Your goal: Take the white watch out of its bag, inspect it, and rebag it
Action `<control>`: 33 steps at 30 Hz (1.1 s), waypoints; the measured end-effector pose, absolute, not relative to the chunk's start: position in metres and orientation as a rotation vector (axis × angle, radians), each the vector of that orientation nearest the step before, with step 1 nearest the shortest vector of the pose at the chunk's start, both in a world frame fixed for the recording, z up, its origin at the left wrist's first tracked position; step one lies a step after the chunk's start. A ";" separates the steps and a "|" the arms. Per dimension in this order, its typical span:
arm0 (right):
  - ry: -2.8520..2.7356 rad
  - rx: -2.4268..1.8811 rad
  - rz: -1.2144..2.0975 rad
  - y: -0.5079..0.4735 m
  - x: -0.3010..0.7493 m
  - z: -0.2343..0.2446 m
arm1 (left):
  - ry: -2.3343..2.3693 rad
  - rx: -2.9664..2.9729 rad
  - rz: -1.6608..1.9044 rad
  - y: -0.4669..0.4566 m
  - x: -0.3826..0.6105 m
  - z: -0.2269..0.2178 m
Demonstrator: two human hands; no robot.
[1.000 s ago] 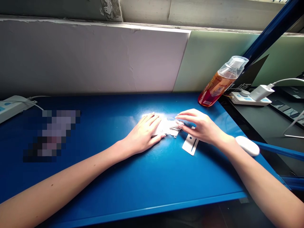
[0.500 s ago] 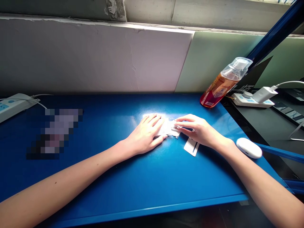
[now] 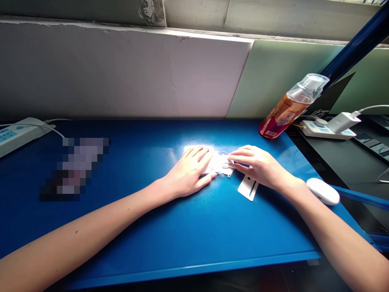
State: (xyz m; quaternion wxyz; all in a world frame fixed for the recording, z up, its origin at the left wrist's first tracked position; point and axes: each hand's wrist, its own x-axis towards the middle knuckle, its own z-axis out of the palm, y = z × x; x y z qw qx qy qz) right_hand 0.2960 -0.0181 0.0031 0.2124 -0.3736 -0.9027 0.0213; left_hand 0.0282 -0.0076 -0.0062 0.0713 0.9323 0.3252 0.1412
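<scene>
My left hand (image 3: 194, 170) lies flat, fingers spread, over the left part of a thin white piece (image 3: 217, 163) on the blue tabletop. Glare washes this piece out; its right end looks crumpled or torn, and I cannot make out its kind. At that right end, the thumb and fingertips of my right hand (image 3: 258, 164) are drawn together in a pinch on its edge. Partly under my right hand rests a white card (image 3: 248, 189) with a dark stripe and a small hole.
A bottle with orange-red liquid and clear cap (image 3: 291, 107) stands at the back right. Beside it is a power strip (image 3: 330, 130) with a charger. A white rounded case (image 3: 322, 191) sits near my right forearm. Another power strip (image 3: 22, 134) and a pixelated object (image 3: 82, 162) are left.
The whole view has shifted slightly, so things appear a little further right. Both hands keep nearly the same pose at the white piece.
</scene>
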 end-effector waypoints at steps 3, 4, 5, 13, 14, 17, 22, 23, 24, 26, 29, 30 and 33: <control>-2.492 -1.051 0.001 -0.021 0.289 0.002 | 0.991 2.817 0.402 -0.008 0.029 -0.006; -2.486 -1.048 -0.010 -0.022 0.287 0.001 | 0.993 2.820 0.397 -0.008 0.029 -0.005; -2.481 -1.043 -0.017 -0.022 0.286 0.001 | 0.993 2.822 0.395 -0.008 0.029 -0.005; -2.434 -1.062 -0.029 -0.019 0.294 0.003 | 0.984 2.813 0.418 -0.008 0.029 -0.004; -2.424 -1.059 -0.034 -0.019 0.295 0.003 | 0.984 2.813 0.417 -0.008 0.029 -0.004; -2.416 -1.027 0.038 -0.019 0.296 0.002 | 0.976 2.809 0.424 -0.009 0.029 -0.004; -2.349 -1.046 0.185 -0.023 0.288 -0.004 | 0.963 2.777 0.472 -0.009 0.029 -0.005; -2.335 -1.049 0.209 -0.024 0.287 -0.005 | 0.963 2.778 0.475 -0.009 0.029 -0.005; -2.325 -1.048 0.234 -0.025 0.286 -0.005 | 0.965 2.783 0.473 -0.008 0.029 -0.006; -2.321 -1.050 0.293 -0.028 0.284 -0.004 | 0.972 2.799 0.464 -0.008 0.029 -0.006; -2.331 -1.037 0.394 -0.029 0.281 -0.002 | 0.969 2.826 0.454 -0.008 0.029 -0.006; -2.335 -1.029 0.418 -0.030 0.281 -0.002 | 0.966 2.834 0.449 -0.008 0.030 -0.006; -2.339 -1.023 0.456 -0.031 0.279 -0.002 | 0.984 2.860 0.411 -0.009 0.030 -0.007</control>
